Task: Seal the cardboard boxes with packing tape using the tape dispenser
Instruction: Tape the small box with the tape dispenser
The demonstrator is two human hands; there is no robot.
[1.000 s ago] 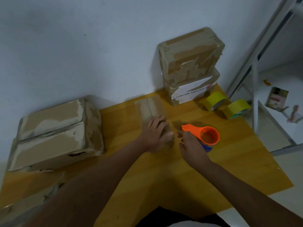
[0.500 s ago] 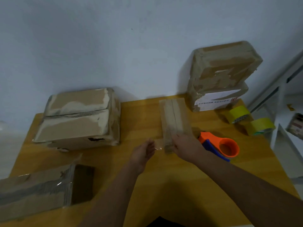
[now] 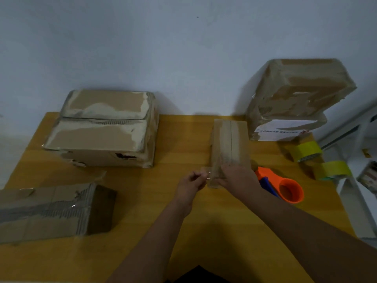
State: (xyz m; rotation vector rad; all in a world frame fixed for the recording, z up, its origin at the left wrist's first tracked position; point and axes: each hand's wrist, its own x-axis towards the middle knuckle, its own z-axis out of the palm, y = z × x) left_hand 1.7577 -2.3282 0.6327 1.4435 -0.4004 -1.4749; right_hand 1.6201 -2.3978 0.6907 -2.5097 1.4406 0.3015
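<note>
Centre frame: my left hand (image 3: 190,181) pinches what looks like a clear tape end (image 3: 208,175), blurry though. My right hand (image 3: 237,177) presses flat on the near end of the small box (image 3: 229,147), mid-table. Tape is thin, sticky and floppy; I'd hold only its edge. The orange tape dispenser (image 3: 282,185) lies just right, untouched. Taped boxes (image 3: 295,99) are stacked upper right.
</note>
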